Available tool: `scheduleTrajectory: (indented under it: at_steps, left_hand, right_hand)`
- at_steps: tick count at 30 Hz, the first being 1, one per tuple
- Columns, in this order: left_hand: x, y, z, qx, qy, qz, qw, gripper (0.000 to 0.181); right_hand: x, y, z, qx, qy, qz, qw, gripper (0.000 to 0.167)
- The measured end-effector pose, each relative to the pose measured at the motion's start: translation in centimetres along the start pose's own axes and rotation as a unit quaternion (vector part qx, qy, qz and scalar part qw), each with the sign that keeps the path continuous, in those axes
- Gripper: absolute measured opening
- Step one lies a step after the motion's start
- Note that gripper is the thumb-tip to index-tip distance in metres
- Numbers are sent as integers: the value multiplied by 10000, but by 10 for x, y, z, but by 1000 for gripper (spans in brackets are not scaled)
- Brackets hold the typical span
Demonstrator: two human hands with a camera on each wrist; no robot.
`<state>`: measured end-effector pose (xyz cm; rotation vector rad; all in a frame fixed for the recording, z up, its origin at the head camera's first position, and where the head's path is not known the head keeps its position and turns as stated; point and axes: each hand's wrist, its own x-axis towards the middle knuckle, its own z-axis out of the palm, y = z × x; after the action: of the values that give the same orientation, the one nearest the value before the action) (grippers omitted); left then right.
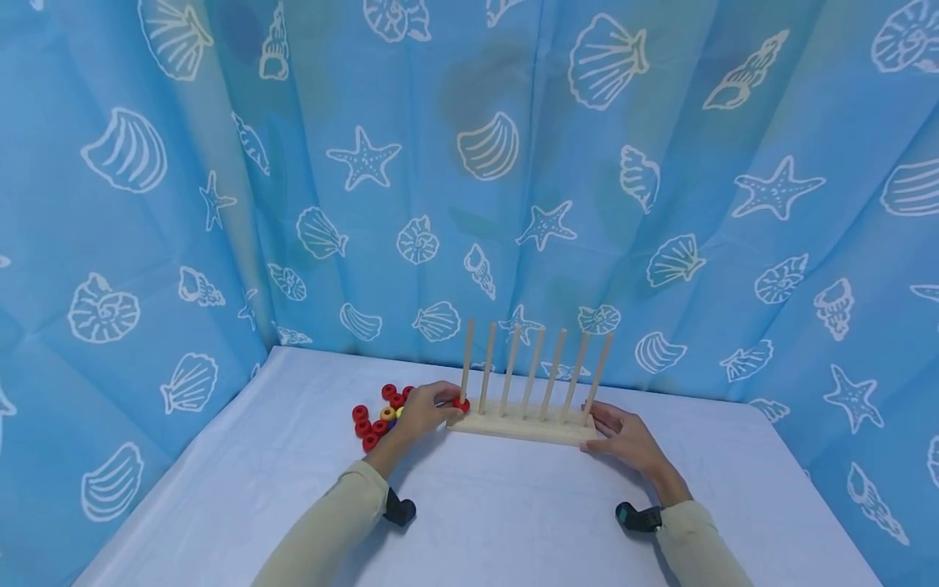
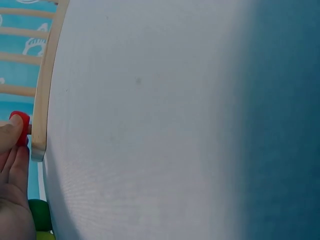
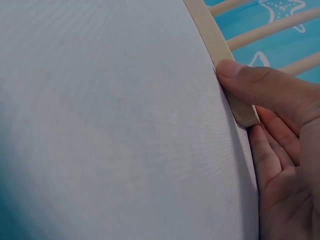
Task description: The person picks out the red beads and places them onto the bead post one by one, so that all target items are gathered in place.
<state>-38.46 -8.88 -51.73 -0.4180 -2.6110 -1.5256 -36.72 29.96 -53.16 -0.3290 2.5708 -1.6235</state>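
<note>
A pale wooden rack (image 1: 524, 429) with a row of several upright pegs (image 1: 531, 373) stands on the white-covered table. At its left end, my left hand (image 1: 420, 412) pinches a red bead (image 1: 461, 404) low on the leftmost peg. The left wrist view shows the thumb on this red bead (image 2: 23, 131), with a short bit of peg between bead and base. My right hand (image 1: 625, 440) holds the rack's right end. In the right wrist view its thumb presses the base's (image 3: 240, 107) front edge, and the other fingers lie around the end.
Loose beads, mostly red (image 1: 362, 428), with an orange one (image 1: 387, 414), lie left of the rack, partly behind my left hand. A green bead (image 2: 40, 214) shows in the left wrist view. A blue shell-print curtain (image 1: 411, 204) hangs behind the table.
</note>
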Motion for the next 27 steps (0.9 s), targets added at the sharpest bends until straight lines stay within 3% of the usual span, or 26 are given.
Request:
scheduleTrajectory:
  at_steps: [10,14,19,21,24,27]
  left_hand:
    - [0,-3,0,-25,-45,19,10000,34]
    - [1,5,-11,127,-189,83,9997,36]
    - [6,18,-52,513,-184,316,9980,34]
    - [6,21,-74,687,-91,177,9974,34]
    - [0,18,-105,813,38,-57,9967,34]
    - [-11,5,-129,914,90,-188,9956,34]
  right_hand:
    - [3,3,2,-38,114,107,9999,89]
    - [3,3,2,-129,109,60,9998,89]
    - [3,4,2,-200,101,91,9997,89]
    - [4,3,1,-179,73,51,9998,88]
    - [3,1,1,-90,35,-23,10000,88]
    - [1,-3,1,-111,40,-39,9999,87]
